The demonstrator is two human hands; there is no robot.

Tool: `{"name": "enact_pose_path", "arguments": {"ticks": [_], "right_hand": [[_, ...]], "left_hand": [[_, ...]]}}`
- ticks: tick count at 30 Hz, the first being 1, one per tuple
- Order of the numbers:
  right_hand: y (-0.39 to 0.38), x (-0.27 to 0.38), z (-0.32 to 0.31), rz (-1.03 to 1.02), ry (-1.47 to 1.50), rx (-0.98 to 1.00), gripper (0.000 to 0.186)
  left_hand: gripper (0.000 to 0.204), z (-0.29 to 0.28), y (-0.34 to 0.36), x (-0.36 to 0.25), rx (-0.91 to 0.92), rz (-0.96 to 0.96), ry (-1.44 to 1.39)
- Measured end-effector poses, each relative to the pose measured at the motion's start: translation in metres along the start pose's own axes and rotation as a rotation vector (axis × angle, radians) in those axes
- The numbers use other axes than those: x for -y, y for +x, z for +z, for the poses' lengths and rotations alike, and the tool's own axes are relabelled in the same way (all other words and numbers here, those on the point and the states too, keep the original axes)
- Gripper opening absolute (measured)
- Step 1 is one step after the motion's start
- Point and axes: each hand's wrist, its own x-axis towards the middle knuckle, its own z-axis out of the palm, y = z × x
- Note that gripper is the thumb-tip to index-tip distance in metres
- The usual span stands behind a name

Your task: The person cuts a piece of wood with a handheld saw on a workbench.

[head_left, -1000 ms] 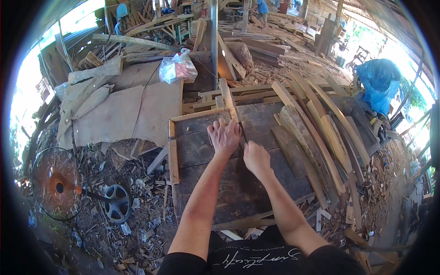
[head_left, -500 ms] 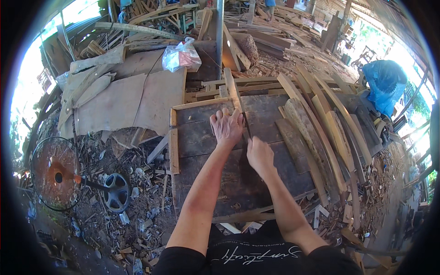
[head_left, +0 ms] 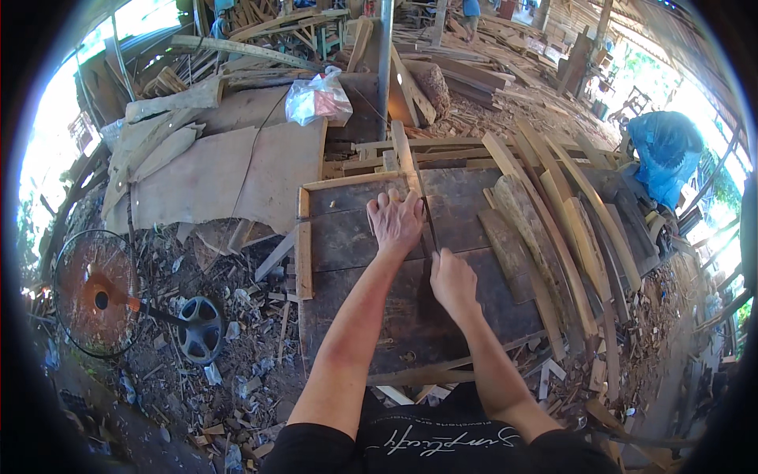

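Observation:
A narrow wooden strip lies on the dark plank bench top, its far end reaching past the back edge. My left hand bears down at the strip's near end, fingers curled, hiding part of it. In my closed right hand is a long, thin dark tool, perhaps a file or a narrow saw. It points away from me along the right side of the strip, close beside my left thumb. The fist hides the tool's handle.
Light wooden battens edge the bench's left and back sides. Several curved boards lie at the right. A plywood sheet, a plastic bag and a standing fan are at the left. Scraps litter the ground.
My right hand has drawn the thin tool slightly back toward me. My left hand stays on the strip. The whole view has shifted a little.

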Motion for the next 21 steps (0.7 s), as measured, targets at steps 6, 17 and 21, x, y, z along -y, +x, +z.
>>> {"name": "enact_pose_path", "arguments": {"ticks": [6, 17, 21], "right_hand": [[0.039, -0.011, 0.003, -0.066, -0.057, -0.133, 0.028], [-0.002, -0.007, 0.005, -0.003, -0.049, -0.042, 0.027], [0.062, -0.004, 0.011, -0.079, -0.067, -0.145, 0.026]], "left_hand": [[0.017, 0.001, 0.005, -0.006, -0.035, 0.059, -0.015], [0.018, -0.001, 0.004, 0.000, -0.019, 0.034, -0.005], [0.019, -0.004, 0.006, -0.004, -0.018, 0.044, -0.016]]}}
